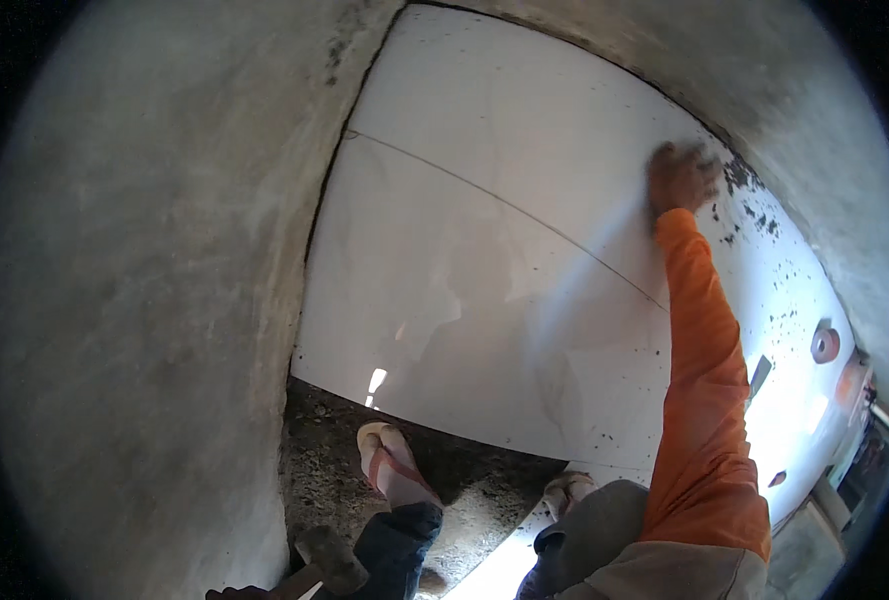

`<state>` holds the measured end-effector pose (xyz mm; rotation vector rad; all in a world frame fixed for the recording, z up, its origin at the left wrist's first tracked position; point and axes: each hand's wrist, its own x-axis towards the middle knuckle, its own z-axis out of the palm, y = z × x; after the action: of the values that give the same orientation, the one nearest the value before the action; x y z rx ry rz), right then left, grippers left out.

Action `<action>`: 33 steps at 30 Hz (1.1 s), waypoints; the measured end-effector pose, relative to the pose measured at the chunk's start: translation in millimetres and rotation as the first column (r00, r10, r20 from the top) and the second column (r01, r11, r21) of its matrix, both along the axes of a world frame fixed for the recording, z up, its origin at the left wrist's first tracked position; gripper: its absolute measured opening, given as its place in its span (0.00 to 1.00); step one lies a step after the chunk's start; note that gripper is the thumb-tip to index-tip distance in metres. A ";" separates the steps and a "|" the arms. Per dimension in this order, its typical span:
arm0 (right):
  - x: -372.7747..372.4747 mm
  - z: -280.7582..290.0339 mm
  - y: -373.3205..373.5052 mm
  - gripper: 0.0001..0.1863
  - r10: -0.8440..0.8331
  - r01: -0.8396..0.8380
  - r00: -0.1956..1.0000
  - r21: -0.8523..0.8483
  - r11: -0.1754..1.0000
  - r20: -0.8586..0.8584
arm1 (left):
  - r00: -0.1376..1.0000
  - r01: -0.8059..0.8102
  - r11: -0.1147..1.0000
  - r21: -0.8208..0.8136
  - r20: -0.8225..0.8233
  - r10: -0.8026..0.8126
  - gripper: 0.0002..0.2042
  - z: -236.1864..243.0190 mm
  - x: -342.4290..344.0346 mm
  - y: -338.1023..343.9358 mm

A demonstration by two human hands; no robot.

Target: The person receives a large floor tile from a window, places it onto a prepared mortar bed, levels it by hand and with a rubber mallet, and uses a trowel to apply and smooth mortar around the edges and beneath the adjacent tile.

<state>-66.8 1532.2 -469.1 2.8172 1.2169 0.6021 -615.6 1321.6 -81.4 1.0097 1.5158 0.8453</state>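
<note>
My right hand [682,178], at the end of an orange sleeve [702,350], reaches over the far right of a large glossy white tile [544,110]. Motion smears its fingers, so their pose is unclear. Dark crumbs of dirt [754,205] are scattered right beside it, along the wall edge. At the lower edge, my left hand [239,593] shows only in part, closed around the pale handle [299,582] of a mallet. The mallet's dark grey, blocky head [331,560] hangs over the ground near my leg.
A thin joint [504,200] separates the far tile from a nearer white tile [414,290]. Grey plastered walls [154,260] border them at left and back. Rough dark ground [324,450] lies under my sandalled foot [389,460]. A round ring-like object [824,345] sits at right.
</note>
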 end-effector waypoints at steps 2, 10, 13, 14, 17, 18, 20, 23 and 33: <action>-69.6 26.2 39.3 0.21 0.393 -0.384 0.918 -0.124 0.915 0.059 | 0.956 0.176 0.982 0.063 -0.250 -0.155 0.06 -2.4 -22.5 -5.9; -211.4 19.5 237.1 0.28 0.709 -0.747 0.645 -0.038 0.664 -0.285 | 0.993 0.097 0.994 -0.046 -0.056 -0.100 0.06 -4.9 -22.5 13.3; -138.1 -5.4 210.2 0.32 0.710 -0.696 0.647 0.165 0.699 -0.278 | 0.996 0.093 0.992 -0.089 0.007 -0.093 0.06 -2.2 -19.1 16.6; -121.2 -4.0 187.8 0.32 0.706 -0.701 0.665 0.120 0.703 -0.244 | 0.995 0.104 0.989 -0.107 0.015 -0.103 0.06 -1.3 -18.1 16.6; -36.3 -3.7 97.7 0.32 0.611 -0.619 0.757 0.047 0.784 -0.232 | 0.967 0.228 0.950 -0.212 -0.062 -0.246 0.11 0.4 -24.5 9.9; -8.5 2.0 63.1 0.33 0.540 -0.541 0.814 0.062 0.839 -0.214 | 0.948 0.275 0.929 -0.247 -0.091 -0.305 0.13 1.3 -30.4 5.4; 57.7 -2.5 -9.5 0.34 0.218 -0.216 0.952 0.033 0.976 -0.216 | 0.945 0.280 0.935 -0.216 -0.110 -0.308 0.09 -2.2 -21.3 10.5; 88.5 30.3 -117.8 0.22 0.048 -0.053 0.998 0.158 0.986 0.038 | 0.971 0.184 0.981 -0.065 -0.142 -0.192 0.05 -6.2 11.2 20.5; -221.7 143.1 -222.9 0.32 -0.540 -0.508 -0.818 0.189 0.840 0.197 | 0.668 0.717 0.675 0.172 -0.447 -0.595 0.09 -50.5 155.6 46.9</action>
<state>-288.4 1309.4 -326.0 -0.1341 -0.2023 2.8600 -460.0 1368.5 -131.9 1.9213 1.1327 0.3846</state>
